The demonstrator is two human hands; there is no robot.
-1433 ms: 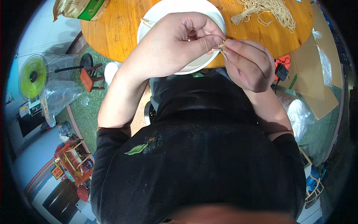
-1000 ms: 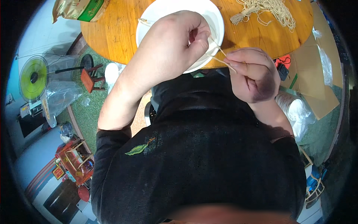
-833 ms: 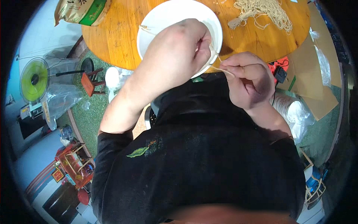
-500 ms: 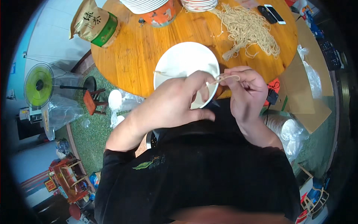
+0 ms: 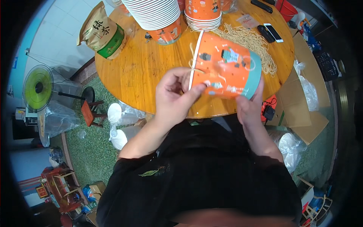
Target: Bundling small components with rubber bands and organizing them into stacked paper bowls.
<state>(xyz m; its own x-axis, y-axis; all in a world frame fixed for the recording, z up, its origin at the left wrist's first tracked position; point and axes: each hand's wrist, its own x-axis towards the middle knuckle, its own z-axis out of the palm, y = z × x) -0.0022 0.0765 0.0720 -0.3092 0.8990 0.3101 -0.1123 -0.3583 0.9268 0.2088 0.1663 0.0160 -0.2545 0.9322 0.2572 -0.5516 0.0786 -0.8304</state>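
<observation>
Both hands hold an orange paper bowl point(image 5: 227, 72) with a teal band, tipped on its side above the near edge of the round wooden table point(image 5: 140, 72). My left hand point(image 5: 176, 94) grips the white rim, thumb against it, with a few pale noodle strands point(image 5: 193, 64) hanging at the rim beside the fingers. Around the bowl's lower side, near the teal band, my right hand point(image 5: 249, 108) is wrapped. The inside of the bowl is hidden.
On the table lie a heap of dry noodles point(image 5: 251, 39), a stack of white lids point(image 5: 155, 11), stacked orange bowls point(image 5: 204, 15), a brown and green bag point(image 5: 102, 32) and phones point(image 5: 270, 32). A green fan point(image 5: 38, 87), a red stool point(image 5: 90, 111) and a cardboard box point(image 5: 298, 102) stand around it.
Before, both hands pinched noodle strands over the white bowl lying open on the table. Now the bowl is lifted and tipped sideways, its orange outside showing, and the view takes in more of the table.
</observation>
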